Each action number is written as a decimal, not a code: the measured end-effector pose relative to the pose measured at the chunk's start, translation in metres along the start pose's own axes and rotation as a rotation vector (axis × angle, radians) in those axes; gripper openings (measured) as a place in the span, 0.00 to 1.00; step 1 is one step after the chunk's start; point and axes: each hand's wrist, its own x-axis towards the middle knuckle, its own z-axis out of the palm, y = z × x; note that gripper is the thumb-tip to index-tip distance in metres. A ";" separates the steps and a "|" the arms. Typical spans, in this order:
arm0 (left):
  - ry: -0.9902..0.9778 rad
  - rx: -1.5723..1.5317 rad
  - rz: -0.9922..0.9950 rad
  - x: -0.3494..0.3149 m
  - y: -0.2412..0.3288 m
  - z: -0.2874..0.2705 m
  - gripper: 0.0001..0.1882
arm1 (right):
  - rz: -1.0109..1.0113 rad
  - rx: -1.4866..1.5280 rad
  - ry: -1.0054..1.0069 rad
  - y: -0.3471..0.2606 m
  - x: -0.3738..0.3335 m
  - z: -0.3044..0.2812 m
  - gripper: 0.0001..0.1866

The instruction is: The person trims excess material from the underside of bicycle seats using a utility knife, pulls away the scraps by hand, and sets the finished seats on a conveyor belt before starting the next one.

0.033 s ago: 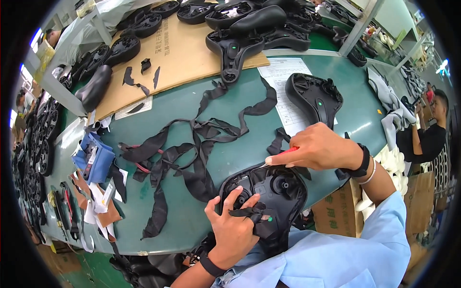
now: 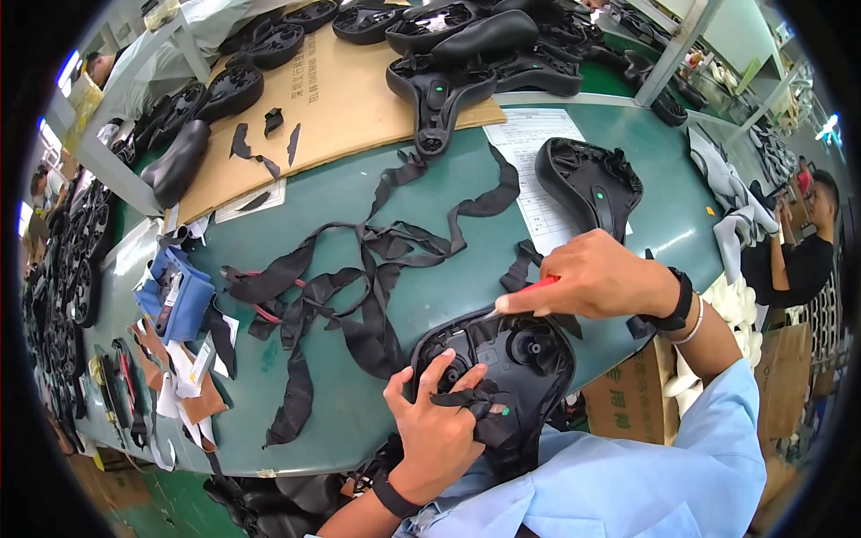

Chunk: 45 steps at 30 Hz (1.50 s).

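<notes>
A black bicycle saddle [image 2: 549, 381] lies underside up at the table's near edge, against my body. My left hand [image 2: 435, 439] steadies it, fingers spread over its hollow inside. A bunched black strip [image 2: 471, 401] runs between those fingers. In my right hand [image 2: 603, 273] is a red-handled tool [image 2: 538, 289], closed in the grip with the index finger stretched along it. Its thin metal tip touches the saddle's far rim; what kind of blade it is cannot be made out. Long black offcut strips [image 2: 372, 255] lie tangled just beyond the saddle.
Another upturned saddle [image 2: 596, 193] rests on printed sheets [image 2: 529, 134]. More saddles crowd a cardboard sheet [image 2: 345, 99] at the back. A blue box [image 2: 184, 291] and scraps [image 2: 193, 394] occupy the left side. At far right, a person [image 2: 807, 242] handles grey pieces.
Almost nothing differs. The picture has shifted very slightly, and the tool's tip is still at the saddle's far rim.
</notes>
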 end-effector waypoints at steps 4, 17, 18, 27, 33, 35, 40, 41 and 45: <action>0.007 -0.410 0.043 0.008 -0.022 -0.008 0.09 | -0.075 -0.092 -0.005 0.010 0.002 0.017 0.27; -0.378 -0.756 -0.005 0.102 -0.083 -0.096 0.14 | 0.655 -0.036 -0.304 -0.087 -0.066 -0.004 0.32; -0.380 -0.756 0.007 0.116 -0.080 -0.083 0.14 | 0.606 -0.046 -0.272 -0.079 -0.067 -0.005 0.31; -0.150 -1.482 -0.345 0.148 -0.039 -0.005 0.24 | 0.559 -0.104 -0.301 -0.081 -0.067 0.012 0.28; 1.323 -1.096 -0.277 0.156 -0.036 -0.096 0.16 | 0.824 0.154 -0.220 -0.140 -0.088 0.034 0.33; 1.894 -0.758 -0.076 0.113 -0.076 -0.160 0.14 | 0.938 0.333 0.061 -0.155 -0.093 0.051 0.30; 0.313 0.391 -0.570 0.094 -0.083 -0.045 0.22 | 1.079 0.883 0.456 -0.134 -0.078 0.073 0.48; 0.554 0.351 0.068 0.096 -0.081 -0.043 0.23 | 0.994 1.024 0.540 -0.125 -0.070 0.086 0.51; -0.461 -0.179 -0.409 0.053 -0.079 -0.027 0.32 | 0.783 0.921 0.583 -0.103 -0.038 0.088 0.49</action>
